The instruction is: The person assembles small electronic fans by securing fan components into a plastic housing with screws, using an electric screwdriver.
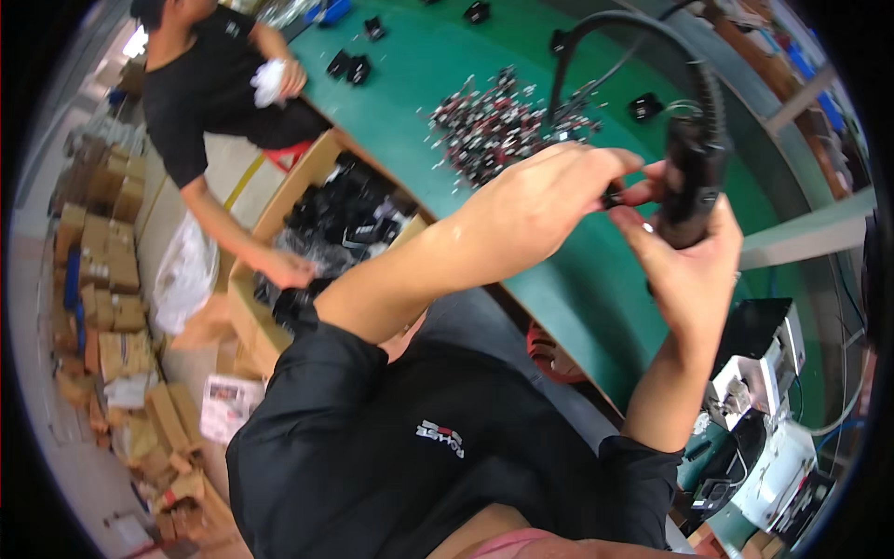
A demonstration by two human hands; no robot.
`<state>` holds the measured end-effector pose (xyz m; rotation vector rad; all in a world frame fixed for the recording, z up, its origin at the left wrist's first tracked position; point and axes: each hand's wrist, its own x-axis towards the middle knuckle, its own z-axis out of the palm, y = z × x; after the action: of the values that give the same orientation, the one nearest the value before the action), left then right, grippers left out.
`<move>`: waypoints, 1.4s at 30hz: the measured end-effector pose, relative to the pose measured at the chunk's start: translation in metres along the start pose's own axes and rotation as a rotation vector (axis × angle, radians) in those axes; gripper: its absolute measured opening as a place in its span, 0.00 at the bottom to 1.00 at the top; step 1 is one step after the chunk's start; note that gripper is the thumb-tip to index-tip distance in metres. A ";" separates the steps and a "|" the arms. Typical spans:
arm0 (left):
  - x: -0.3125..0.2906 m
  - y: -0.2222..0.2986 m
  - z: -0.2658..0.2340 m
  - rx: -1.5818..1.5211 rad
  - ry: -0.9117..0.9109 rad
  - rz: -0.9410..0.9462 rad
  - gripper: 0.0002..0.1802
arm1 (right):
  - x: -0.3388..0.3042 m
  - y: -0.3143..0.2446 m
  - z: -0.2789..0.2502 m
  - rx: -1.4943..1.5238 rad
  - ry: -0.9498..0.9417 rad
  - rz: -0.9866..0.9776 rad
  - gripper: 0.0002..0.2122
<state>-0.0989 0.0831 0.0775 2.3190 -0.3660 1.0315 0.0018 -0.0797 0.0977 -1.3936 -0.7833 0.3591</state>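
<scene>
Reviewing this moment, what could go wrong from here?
The small black piece pinched at the left hand might slip and be hard to find near the loose pile. The black tool against the right hand could knock it, and its arching cable might snag.

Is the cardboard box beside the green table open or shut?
Open: black items show inside the cardboard box, with no lid covering them.

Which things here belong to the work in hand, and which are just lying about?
In use:
- black cylindrical object, in the right hand
- small black piece, at the fingertips of the left hand
- heaped small parts, probably

Apparently lying about:
- white plastic bag
- cardboard boxes
</scene>
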 end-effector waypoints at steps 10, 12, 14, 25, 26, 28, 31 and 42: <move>-0.130 -0.041 -0.132 -0.031 0.109 -0.949 0.12 | 0.005 -0.005 -0.015 -0.221 0.119 -0.124 0.15; -0.188 -0.060 -0.167 0.156 -0.092 -1.393 0.10 | 0.012 -0.002 -0.031 -0.301 0.174 -0.162 0.16; -0.271 -0.077 -0.178 0.274 -0.268 -1.336 0.12 | 0.015 -0.007 -0.034 -0.407 0.237 -0.083 0.16; -0.368 -0.138 -0.095 0.999 -0.493 -1.146 0.19 | 0.014 -0.002 -0.027 -0.310 0.224 -0.010 0.15; -0.368 -0.135 -0.097 0.984 -0.451 -1.059 0.18 | 0.014 -0.003 -0.028 -0.314 0.240 -0.014 0.15; -0.363 -0.123 -0.107 0.822 -0.155 -0.961 0.17 | 0.014 -0.003 -0.028 -0.217 0.246 -0.096 0.15; -0.321 -0.094 -0.108 0.036 0.414 -1.063 0.17 | 0.014 0.000 -0.025 -0.170 0.238 -0.049 0.14; -0.056 -0.013 0.053 -1.787 -0.122 -0.780 0.51 | -0.020 -0.031 -0.031 -0.252 0.288 -0.163 0.15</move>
<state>-0.0993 0.0626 0.0025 0.6838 -0.1978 -0.0553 0.0021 -0.1206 0.1220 -1.5616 -0.7131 -0.0703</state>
